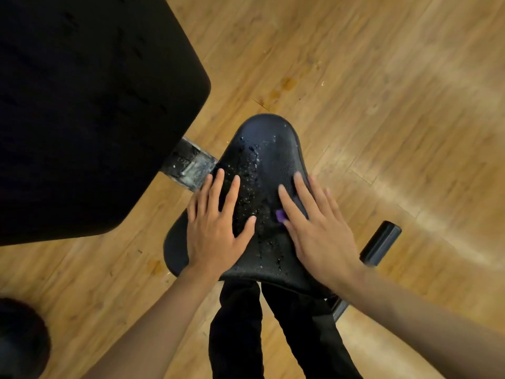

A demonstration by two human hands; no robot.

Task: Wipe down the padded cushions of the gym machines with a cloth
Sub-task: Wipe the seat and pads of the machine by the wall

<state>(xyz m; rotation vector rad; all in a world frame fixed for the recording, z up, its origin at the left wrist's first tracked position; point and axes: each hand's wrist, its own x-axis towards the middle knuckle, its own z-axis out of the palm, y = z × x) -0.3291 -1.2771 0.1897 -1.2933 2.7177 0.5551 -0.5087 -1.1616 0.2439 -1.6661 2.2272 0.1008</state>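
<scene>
My left grip [216, 236] lay flat, fingers spread, on the wet seat [263, 149]. My right grip [319, 233], fingers straight, pressed the purple cloth [280, 215] against the seat's right side, beside the droplets [250, 173].

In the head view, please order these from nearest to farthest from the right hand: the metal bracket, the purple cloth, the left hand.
1. Purple cloth, under the fingers of the right hand.
2. Left hand, across the wet seat.
3. Metal bracket, beyond the left hand, at the seat's left edge.
</scene>
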